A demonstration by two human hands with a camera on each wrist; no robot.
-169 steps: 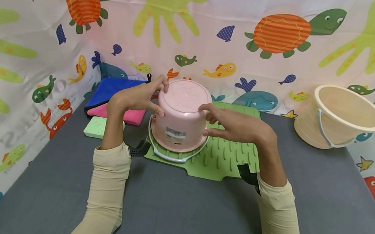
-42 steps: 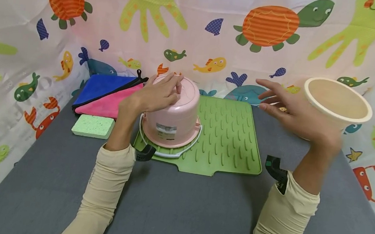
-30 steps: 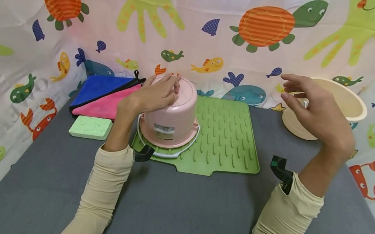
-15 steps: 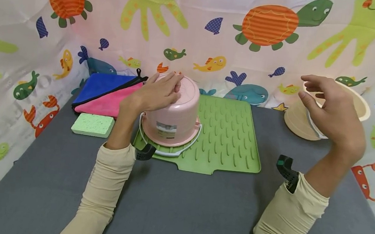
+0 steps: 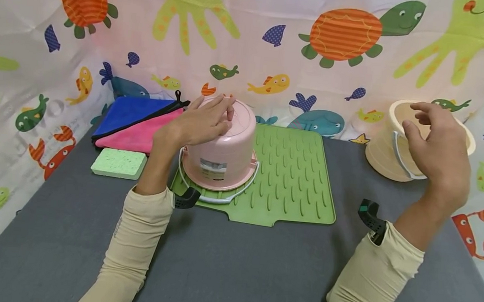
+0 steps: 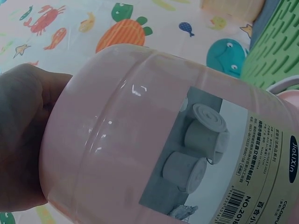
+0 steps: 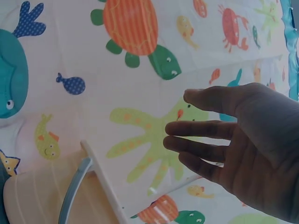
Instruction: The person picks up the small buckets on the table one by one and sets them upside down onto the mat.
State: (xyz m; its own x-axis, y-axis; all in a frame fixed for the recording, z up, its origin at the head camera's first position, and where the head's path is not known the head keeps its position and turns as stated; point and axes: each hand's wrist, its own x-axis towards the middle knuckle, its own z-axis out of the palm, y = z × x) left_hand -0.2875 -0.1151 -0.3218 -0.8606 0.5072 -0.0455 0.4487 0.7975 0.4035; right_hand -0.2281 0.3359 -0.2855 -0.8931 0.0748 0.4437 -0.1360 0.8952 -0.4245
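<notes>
A pink bucket (image 5: 220,156) stands upside down on the left part of a green ridged mat (image 5: 293,174), its white handle lying round the rim. Across its upturned base rests my left hand (image 5: 203,121), fingers extended; the left wrist view shows the bucket's side with a printed label (image 6: 210,163). A cream bucket (image 5: 386,156) stands upright at the back right, its grey handle hanging down the front. My right hand (image 5: 439,144) hovers over the cream bucket's mouth, fingers loosely bent with nothing between them. In the right wrist view, this hand (image 7: 229,144) is apart from the rim.
Left of the mat lie a blue and pink zipped pouch (image 5: 140,123) and a light green sponge (image 5: 119,163). A grey cloth (image 5: 253,272) covers the table. Behind and at the sides hangs a curtain (image 5: 244,21) printed with sea animals.
My right hand has left the pink bucket and moved right to above the cream bucket. My left hand has shifted from the pink bucket's side onto its base.
</notes>
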